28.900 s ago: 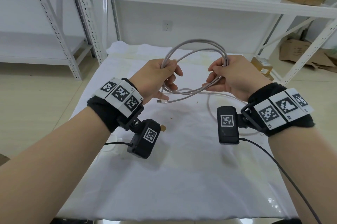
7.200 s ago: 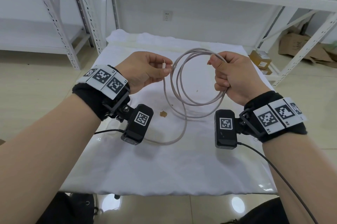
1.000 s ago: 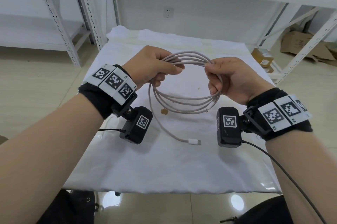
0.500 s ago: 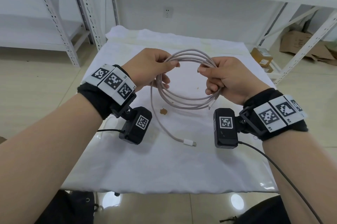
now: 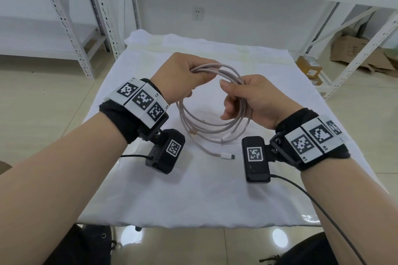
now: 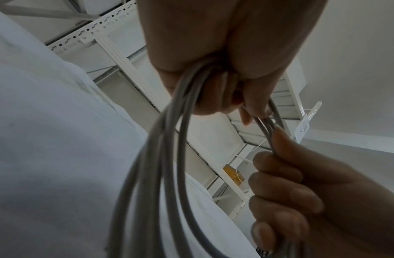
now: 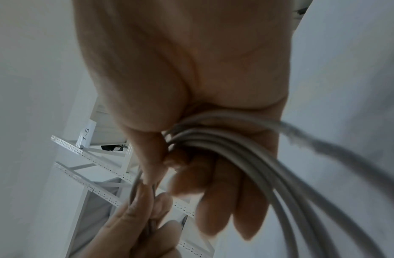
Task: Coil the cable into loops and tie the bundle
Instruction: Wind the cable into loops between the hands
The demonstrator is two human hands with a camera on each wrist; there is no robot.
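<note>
- The pale grey cable point(image 5: 212, 126) is gathered into several loops held up above the tabletop point(image 5: 193, 195), between the two hands.
- One loose end trails down from the coil, and its white plug point(image 5: 227, 155) lies on the white cloth point(image 5: 269, 200), just in front of the loops. A second end with a small tip shows at the coil's lower edge; I cannot make out its connector type.
- The left hand point(image 5: 183, 75) has its fingers curled round the strands at the upper left of the coil, thumb and fingertips pinching them together.
- The right hand point(image 5: 256, 98) grips the right side of the coil, the strands running through the closed palm; the thumb points toward the left hand.
- From the left wrist view the strands point(image 6: 160, 157) fan out below the fist, blurred at the near edge, so I cannot count them exactly.
- In the right wrist view the bundle point(image 7: 246, 148) passes under the curled fingers; one strand smears into motion blur.
- White metal shelving point(image 5: 90, 17) stands behind, cardboard boxes point(image 5: 349, 49) off to the right on the floor.
</note>
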